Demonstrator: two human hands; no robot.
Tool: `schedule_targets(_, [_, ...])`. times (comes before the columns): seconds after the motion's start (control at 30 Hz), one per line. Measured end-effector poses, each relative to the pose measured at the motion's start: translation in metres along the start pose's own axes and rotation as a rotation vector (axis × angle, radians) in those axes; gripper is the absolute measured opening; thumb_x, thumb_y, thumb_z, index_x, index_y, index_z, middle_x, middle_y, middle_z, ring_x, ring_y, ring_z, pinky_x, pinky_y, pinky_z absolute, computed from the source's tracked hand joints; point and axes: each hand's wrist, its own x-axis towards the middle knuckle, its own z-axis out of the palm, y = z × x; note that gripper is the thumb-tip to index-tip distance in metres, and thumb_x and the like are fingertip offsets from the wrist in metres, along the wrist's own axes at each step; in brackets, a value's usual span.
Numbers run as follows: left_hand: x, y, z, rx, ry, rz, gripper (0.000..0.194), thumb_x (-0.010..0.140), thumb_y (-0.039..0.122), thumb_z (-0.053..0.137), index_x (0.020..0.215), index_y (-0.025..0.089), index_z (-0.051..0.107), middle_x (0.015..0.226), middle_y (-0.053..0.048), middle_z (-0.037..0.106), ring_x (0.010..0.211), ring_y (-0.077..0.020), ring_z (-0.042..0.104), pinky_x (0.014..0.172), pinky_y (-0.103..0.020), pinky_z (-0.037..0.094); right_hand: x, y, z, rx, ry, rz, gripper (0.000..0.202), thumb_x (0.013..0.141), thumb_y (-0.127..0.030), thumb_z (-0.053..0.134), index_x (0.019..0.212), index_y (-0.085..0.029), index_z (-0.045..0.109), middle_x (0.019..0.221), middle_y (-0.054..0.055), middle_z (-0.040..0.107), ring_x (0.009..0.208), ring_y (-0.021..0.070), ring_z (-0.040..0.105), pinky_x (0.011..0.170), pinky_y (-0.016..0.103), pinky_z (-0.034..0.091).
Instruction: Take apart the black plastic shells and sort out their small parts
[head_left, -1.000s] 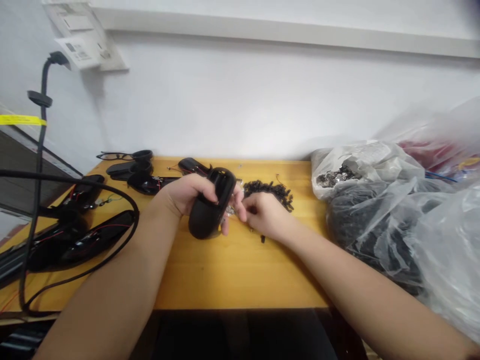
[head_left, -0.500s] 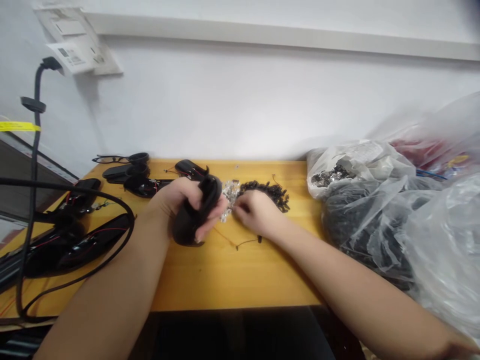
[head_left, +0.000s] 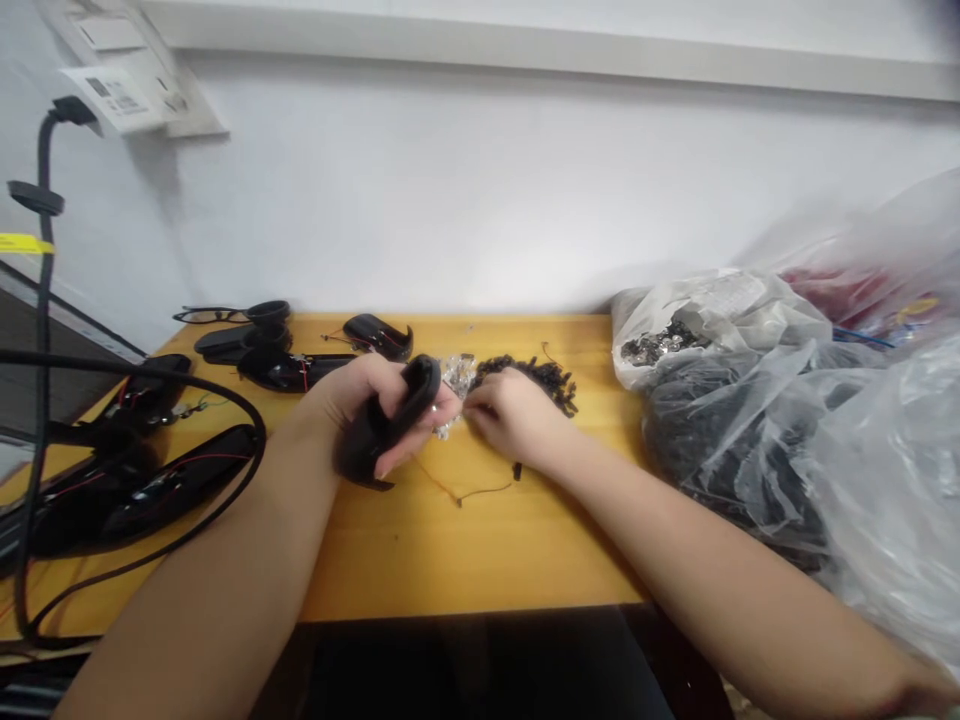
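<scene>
A curved black plastic shell (head_left: 375, 428) is gripped in my left hand (head_left: 375, 395), tilted above the table. My right hand (head_left: 511, 412) is closed, fingers curled down at the edge of a pile of small clear and silvery parts (head_left: 456, 375); what its fingertips hold, if anything, is hidden. Behind and beside my right hand lies a heap of small black parts (head_left: 551, 380). A thin wire (head_left: 459, 498) with a small black end runs over the table below the hands.
More black shells with red wires (head_left: 187, 480) lie at the left, others (head_left: 375, 335) behind my left hand. A thick black cable (head_left: 49, 300) hangs at the left from the wall socket (head_left: 131, 85). Plastic bags (head_left: 735, 430) of parts stand on the right of the wooden table (head_left: 480, 570).
The view has shifted slightly. The black shell in my left hand has turned a little, showing more of its hollow side. My right hand stays by the clear parts.
</scene>
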Motion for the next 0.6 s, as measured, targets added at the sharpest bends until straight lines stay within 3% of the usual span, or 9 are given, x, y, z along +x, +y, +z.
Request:
schedule_targets(0.1, [0.008,0.002,-0.002,0.056,0.027,-0.032,0.028,0.052,0.027,0.059,0.076,0.014,0.068,0.054,-0.018,0.068,0.040,-0.0259,0.059,0.036,-0.030,0.042,-0.004,0.000,-0.009,0.038,0.033,0.049,0.022,0.091,-0.006,0.062,0.075,-0.014,0.075,0.078,0.006,0.075,0.070,0.0153,0.058,0.077,0.029,0.042])
schedule_targets(0.3, [0.029,0.001,-0.003,0.188,0.298,-0.108,0.026,0.061,0.025,0.067,0.081,0.010,0.072,0.077,-0.019,0.077,0.068,-0.0276,0.074,0.063,-0.037,0.064,-0.009,0.007,-0.022,0.160,0.095,0.263,0.020,0.094,-0.010,0.061,0.081,-0.013,0.076,0.075,0.004,0.074,0.064,0.0126,0.056,0.065,0.026,0.038])
schedule_targets(0.5, [0.036,0.000,0.003,0.198,0.324,-0.040,0.033,0.072,0.020,0.068,0.104,0.013,0.069,0.080,-0.015,0.079,0.068,-0.0249,0.075,0.062,-0.033,0.063,-0.008,0.009,-0.033,0.200,0.099,0.336,0.020,0.095,-0.013,0.060,0.079,-0.013,0.073,0.066,0.001,0.066,0.059,0.0115,0.049,0.058,0.027,0.033])
schedule_targets(0.6, [0.038,0.000,0.003,0.177,0.338,-0.027,0.032,0.074,0.021,0.067,0.105,0.014,0.069,0.082,-0.016,0.079,0.068,-0.0249,0.075,0.061,-0.033,0.064,-0.009,0.009,-0.036,0.201,0.094,0.333,0.022,0.096,-0.014,0.060,0.079,-0.014,0.073,0.064,0.000,0.063,0.057,0.0113,0.046,0.057,0.027,0.033])
